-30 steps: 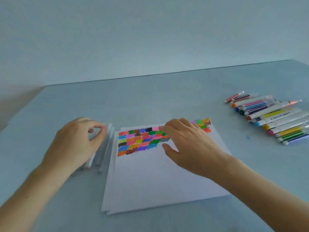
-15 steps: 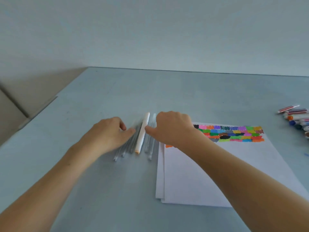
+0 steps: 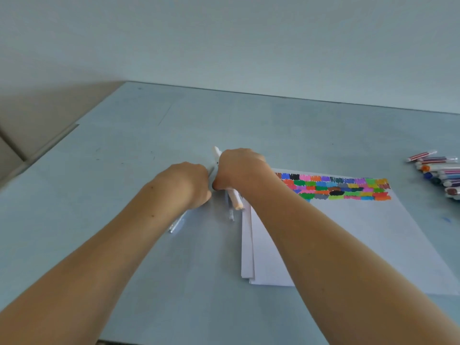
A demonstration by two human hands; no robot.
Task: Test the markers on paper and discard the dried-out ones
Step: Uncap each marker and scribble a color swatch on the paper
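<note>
Table (image 3: 273, 125) first, wide and grey-blue, and we've got both arms stretched out across it. On it sits the stack of paper (image 3: 348, 240), its far strip crowded with colour swatches (image 3: 333, 186), so there's little fresh room up there and a new test stroke could get lost among old marks. Off to the right edge, well apart, lies the row of capped markers (image 3: 440, 170). Now the hands: our right hand (image 3: 239, 170) is curled down over a white marker (image 3: 235, 200) just beside the paper's left edge, and our left hand (image 3: 185, 181) is closed next to it over some pale, clear-bodied pens (image 3: 178, 224). Whether either grip is firm we cannot tell. The risk here, as we judge it: those round barrels roll, and mixing tested with untested would spoil the sorting.
</note>
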